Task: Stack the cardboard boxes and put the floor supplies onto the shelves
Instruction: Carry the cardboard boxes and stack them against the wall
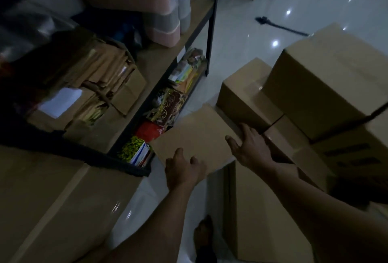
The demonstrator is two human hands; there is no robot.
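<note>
**Between the shelving and the box stack, both hands on a carton**

Low in the head view, just above the glossy white tiled floor (273,21), a plain brown cardboard box (193,134) is held with its smooth, matte, unprinted top face up. The left hand (184,170) curls its fingers on the near edge. The right hand (252,147) grips the right corner, thumb spread across the top and fingers going over the side.

Just right of it are the stacked boxes (327,86), square-cornered corrugated cartons. A low one carries dark printed blocks (352,153), too blurred to read. A large taped carton (52,199), its tape strip shiny, fills the lower left.

On the left stands a shelf unit (212,21) of thin black metal posts and wood-toned boards. It holds round pink boxes (161,21), crumpled brown paper bags (100,63) and, lower down, glossy patterned gift bags (165,105). A small white label (184,49) on a board edge is illegible.

A dark long-handled tool (279,26) lies on the tiles well beyond the boxes.
</note>
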